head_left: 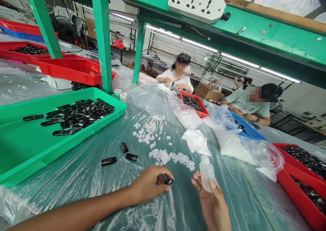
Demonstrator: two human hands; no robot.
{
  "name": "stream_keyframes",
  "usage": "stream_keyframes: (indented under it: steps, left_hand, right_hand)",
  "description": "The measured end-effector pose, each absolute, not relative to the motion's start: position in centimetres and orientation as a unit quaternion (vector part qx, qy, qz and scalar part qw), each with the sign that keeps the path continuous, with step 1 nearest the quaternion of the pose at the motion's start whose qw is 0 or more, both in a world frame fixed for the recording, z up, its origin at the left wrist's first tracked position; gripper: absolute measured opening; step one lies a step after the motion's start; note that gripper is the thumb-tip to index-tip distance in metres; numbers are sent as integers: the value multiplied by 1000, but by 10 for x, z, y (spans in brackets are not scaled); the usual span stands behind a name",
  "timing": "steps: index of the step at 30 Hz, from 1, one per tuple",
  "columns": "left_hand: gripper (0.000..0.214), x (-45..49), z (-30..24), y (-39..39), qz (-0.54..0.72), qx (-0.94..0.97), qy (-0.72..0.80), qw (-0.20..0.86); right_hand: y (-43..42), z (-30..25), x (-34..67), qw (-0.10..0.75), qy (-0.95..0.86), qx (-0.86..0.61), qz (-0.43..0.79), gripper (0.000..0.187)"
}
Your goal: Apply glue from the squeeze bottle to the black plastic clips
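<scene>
My left hand is closed around a small black glossy part, pinched between thumb and fingers just above the plastic-covered table. My right hand grips a small translucent white squeeze bottle, upright, a short way right of the black part. Just beyond both hands lies a scatter of small white plastic pieces. Three loose black parts lie on the sheet to the left of the pieces.
A green tray with several black parts sits at left. Red trays of black parts stand at right, with clear bags of white pieces and a white cloth in between. Two people work across the table. A green post rises behind.
</scene>
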State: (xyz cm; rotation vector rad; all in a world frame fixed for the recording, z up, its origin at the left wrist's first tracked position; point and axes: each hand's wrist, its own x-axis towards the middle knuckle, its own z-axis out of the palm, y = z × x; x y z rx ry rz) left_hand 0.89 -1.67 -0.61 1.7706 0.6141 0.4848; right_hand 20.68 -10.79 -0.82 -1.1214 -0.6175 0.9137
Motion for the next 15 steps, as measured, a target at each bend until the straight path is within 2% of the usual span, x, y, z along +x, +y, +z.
stream_keyframes:
  steps: [5, 11, 15]
  left_hand:
    - [21, 8, -4, -16, 194, 759, 265, 563]
    - [21, 8, -6, -16, 192, 766, 265, 553]
    - [20, 8, -5, -16, 194, 768, 269, 548]
  right_hand:
    - [-103, -7, 250, 634, -316, -661, 246, 52]
    - [-95, -22, 286, 466, -406, -775, 132, 47]
    - [-96, -21, 294, 389, -414, -819, 79, 42]
